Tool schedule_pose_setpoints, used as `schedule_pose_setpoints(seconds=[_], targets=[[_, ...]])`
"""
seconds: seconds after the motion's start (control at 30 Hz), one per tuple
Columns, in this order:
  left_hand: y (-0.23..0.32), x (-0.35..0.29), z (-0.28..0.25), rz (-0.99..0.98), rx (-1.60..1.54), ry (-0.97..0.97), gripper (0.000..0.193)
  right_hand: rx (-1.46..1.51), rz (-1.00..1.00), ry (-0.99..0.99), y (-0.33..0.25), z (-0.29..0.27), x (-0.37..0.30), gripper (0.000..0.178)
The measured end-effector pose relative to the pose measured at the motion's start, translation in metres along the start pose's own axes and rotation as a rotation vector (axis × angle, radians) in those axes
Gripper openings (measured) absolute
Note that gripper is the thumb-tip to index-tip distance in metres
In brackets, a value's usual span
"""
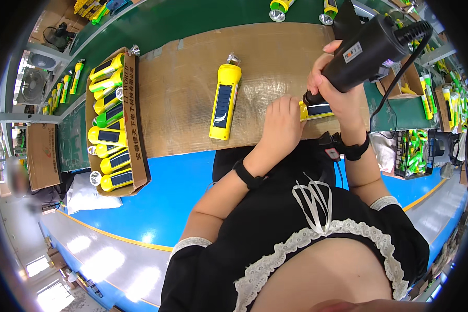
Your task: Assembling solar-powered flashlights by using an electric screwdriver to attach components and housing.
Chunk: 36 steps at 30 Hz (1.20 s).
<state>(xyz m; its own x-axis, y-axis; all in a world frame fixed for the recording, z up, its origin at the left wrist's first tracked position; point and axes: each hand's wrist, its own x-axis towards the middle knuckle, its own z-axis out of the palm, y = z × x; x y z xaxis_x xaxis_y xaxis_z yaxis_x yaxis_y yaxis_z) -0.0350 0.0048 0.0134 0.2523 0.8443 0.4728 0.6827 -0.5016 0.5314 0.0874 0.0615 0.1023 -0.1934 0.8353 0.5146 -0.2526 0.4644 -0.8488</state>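
My right hand grips a black corded electric screwdriver, its tip pointing down at a yellow flashlight with a dark solar panel. That flashlight lies on the cardboard sheet, and my left hand closes on its left end. Much of it is hidden by my hands and the tool; whether the tip touches it I cannot tell. Left of my hands, a second yellow flashlight rests panel up, with a silvery reflector part at its top end.
An open carton of several yellow and green flashlights stands at the sheet's left edge. Beyond is a green bench with more flashlights. The tool's black cord loops down on the right. A black crate holds green and yellow parts.
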Motion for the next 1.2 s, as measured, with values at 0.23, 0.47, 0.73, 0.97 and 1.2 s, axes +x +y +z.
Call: schedule_pose_setpoints(seconds=[0.23,0.47,0.73,0.97,1.2], targets=[[-0.001,0.0,-0.002,-0.005,0.017,-0.035,0.052,0.048,-0.009,0.014,0.0,-0.005,0.0,0.047],[0.006,-0.001,-0.008,0.005,0.067,-0.082,0.054,0.13,-0.33,0.068,-0.061,-0.039,-0.001,0.059],[0.005,0.0,-0.007,0.031,0.082,-0.138,0.052,0.049,-0.117,0.246,-0.054,-0.046,-0.025,0.1],[0.009,0.003,-0.009,-0.006,0.088,-0.195,0.051,-0.18,-0.108,0.367,-0.062,-0.038,-0.004,0.096],[0.008,-0.004,-0.011,0.013,0.082,-0.153,0.051,-0.049,-0.107,0.238,-0.083,-0.034,0.006,0.099]])
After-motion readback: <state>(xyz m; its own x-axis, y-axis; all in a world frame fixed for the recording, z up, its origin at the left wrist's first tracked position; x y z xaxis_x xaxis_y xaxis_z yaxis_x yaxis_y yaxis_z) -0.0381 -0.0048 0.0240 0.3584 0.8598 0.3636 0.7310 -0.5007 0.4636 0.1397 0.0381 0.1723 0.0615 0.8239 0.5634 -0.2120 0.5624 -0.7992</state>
